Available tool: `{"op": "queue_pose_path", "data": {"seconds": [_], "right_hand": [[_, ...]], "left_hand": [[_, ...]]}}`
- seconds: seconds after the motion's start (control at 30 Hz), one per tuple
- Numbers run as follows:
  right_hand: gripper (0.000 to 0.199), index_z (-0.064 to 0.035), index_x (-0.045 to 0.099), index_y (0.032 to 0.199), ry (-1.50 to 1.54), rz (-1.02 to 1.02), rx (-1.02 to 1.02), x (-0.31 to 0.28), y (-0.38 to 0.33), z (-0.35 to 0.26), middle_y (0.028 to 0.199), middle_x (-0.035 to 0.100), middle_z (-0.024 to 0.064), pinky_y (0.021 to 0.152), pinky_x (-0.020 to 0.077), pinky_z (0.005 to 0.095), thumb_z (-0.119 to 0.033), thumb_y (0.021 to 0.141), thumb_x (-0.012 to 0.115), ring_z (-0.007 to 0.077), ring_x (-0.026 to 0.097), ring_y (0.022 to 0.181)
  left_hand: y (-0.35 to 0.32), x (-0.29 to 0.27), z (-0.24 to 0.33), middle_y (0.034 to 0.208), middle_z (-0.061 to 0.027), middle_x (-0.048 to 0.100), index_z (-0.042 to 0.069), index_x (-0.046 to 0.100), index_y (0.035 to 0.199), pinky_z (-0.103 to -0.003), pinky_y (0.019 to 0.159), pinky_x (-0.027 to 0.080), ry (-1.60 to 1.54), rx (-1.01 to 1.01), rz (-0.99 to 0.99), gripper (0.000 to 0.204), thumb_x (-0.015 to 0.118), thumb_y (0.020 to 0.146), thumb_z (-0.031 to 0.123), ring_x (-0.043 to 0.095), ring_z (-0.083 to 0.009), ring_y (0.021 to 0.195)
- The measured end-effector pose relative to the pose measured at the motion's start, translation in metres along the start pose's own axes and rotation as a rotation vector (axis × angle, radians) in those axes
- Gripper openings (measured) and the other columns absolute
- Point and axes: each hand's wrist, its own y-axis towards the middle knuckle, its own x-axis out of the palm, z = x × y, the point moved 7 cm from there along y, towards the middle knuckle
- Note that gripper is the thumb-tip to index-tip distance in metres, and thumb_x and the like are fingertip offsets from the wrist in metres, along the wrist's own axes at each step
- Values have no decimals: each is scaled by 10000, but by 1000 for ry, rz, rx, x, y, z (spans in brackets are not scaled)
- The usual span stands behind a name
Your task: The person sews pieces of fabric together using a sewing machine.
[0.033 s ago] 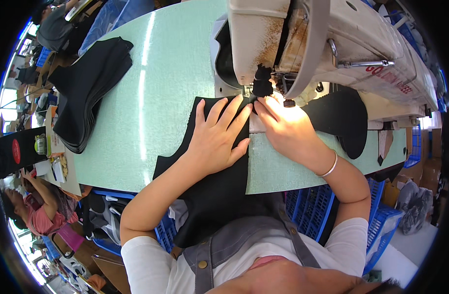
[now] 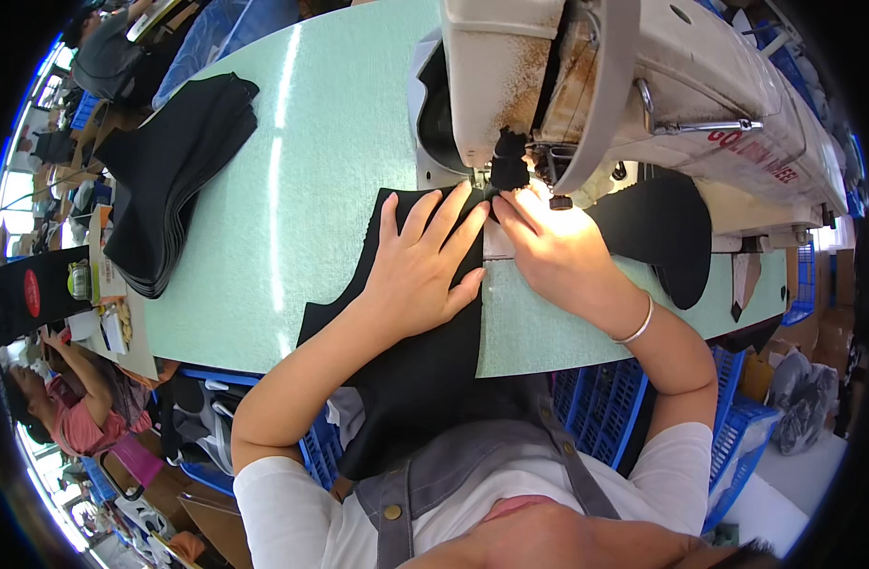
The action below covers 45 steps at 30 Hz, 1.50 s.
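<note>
A black fabric piece (image 2: 420, 365) lies under the sewing machine (image 2: 700, 85) and hangs over the table's near edge toward my lap. Flat on its upper part rests my left hand (image 2: 417, 256), fingers spread, the tips close to the needle area. My right hand (image 2: 559, 248) is beside it, with fingers drawn together at the fabric's right edge by the presser foot. Lamp glare whitens its knuckles, and its fingertips are partly hidden. Another black fabric piece (image 2: 667, 228), with a rounded end, lies under the machine arm to the right.
On the pale green table (image 2: 235, 322), a stack of black cut pieces (image 2: 173, 161) lies at the left. Blue plastic crates (image 2: 600, 408) stand below the near edge. A co-worker in a pink top (image 2: 88, 412) sits at the far left. A grey plastic bag (image 2: 799, 403) is at the right.
</note>
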Motion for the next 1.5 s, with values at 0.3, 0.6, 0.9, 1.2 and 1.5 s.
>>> {"op": "queue_pose_path", "data": {"seconds": [0.3, 0.6, 0.9, 1.2, 1.5], "right_hand": [[293, 36, 635, 999, -67, 111, -45, -7, 10, 6, 945, 638, 132, 742, 516, 352, -30, 714, 607, 264, 632, 877], [367, -1, 647, 1127, -109, 43, -33, -1, 7, 9, 878, 648, 99, 696, 513, 357, -40, 764, 615, 269, 637, 822], [300, -4, 658, 1099, -83, 129, -71, -6, 6, 7, 854, 639, 98, 645, 500, 368, -20, 802, 618, 258, 632, 754], [173, -5, 641, 902, 50, 121, 8, -1, 2, 26, 738, 591, 90, 611, 494, 398, -18, 730, 640, 290, 590, 639], [165, -62, 643, 874, 20, 27, -58, -3, 4, 40, 804, 618, 81, 617, 500, 383, -74, 711, 669, 270, 618, 693]], "left_hand": [[13, -4, -9, 1321, -160, 452, 60, 460, 1381, -619, 1028, 276, -16, 32, 64, 668, 658, 808, 340, 365, -343, 1275], [13, 0, -9, 1284, -173, 475, 41, 549, 1209, -639, 1010, 292, -10, 38, 47, 518, 662, 800, 340, 367, -348, 1279], [17, -3, -12, 1278, -173, 484, 55, 577, 1172, -648, 999, 307, -39, 45, 92, 477, 679, 785, 314, 380, -357, 1267], [14, 0, -15, 1470, -182, 358, 73, 519, 1337, -660, 1031, 295, -44, 11, 23, 651, 709, 791, 372, 370, -357, 1307], [12, -12, -12, 1477, -209, 325, 17, 450, 1376, -674, 1041, 283, -89, 53, -240, 932, 773, 680, 546, 248, -396, 1412]]}}
